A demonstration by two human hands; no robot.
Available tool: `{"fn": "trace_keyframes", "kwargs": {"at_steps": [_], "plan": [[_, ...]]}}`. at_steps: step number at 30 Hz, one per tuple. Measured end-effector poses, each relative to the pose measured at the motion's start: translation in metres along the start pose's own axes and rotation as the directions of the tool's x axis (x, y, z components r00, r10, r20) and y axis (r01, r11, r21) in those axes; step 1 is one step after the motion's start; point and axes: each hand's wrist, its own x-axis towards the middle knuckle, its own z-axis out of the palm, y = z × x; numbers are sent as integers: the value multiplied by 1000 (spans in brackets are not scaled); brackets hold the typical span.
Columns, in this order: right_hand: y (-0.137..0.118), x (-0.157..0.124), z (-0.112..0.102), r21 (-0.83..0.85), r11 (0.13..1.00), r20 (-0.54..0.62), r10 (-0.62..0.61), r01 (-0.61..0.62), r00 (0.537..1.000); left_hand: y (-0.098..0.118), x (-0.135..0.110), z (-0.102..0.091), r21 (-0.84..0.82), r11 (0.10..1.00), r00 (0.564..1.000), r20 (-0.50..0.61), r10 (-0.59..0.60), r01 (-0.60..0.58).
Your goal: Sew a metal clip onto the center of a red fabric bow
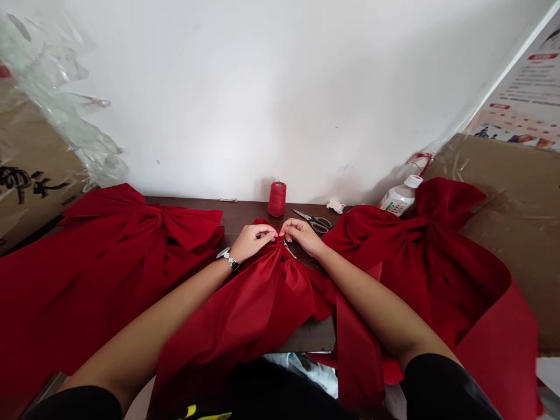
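Bow: the shiny dark-red cloth bow (254, 297) lies on my side of the upright red thread cone (277, 199), its gathered top under my hands.
Long axis: fans from that top toward me, away from the cone.
Bare left hand (252, 241): fingertips pinching the top's left side.
Bare right hand (301, 235): pinching opposite, about equally near; thread too fine to tell.

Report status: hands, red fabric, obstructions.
Left hand, right hand: pinching red fabric at its gather. Silver clip against bunched fabric. Scissors close beyond right hand; nothing visibly blocking.
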Motion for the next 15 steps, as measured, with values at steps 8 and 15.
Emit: {"fn": "trace_keyframes", "kwargs": {"at_steps": [8, 15], "plan": [[1, 0, -1, -1, 1000, 15, -1, 1, 1000, 0, 2, 0, 7, 1000, 1000, -8, -16, 17], [2, 1, -1, 7, 1000, 16, -1, 0, 1000, -1, 1, 0, 15, 999, 999, -35, -31, 32]]}}
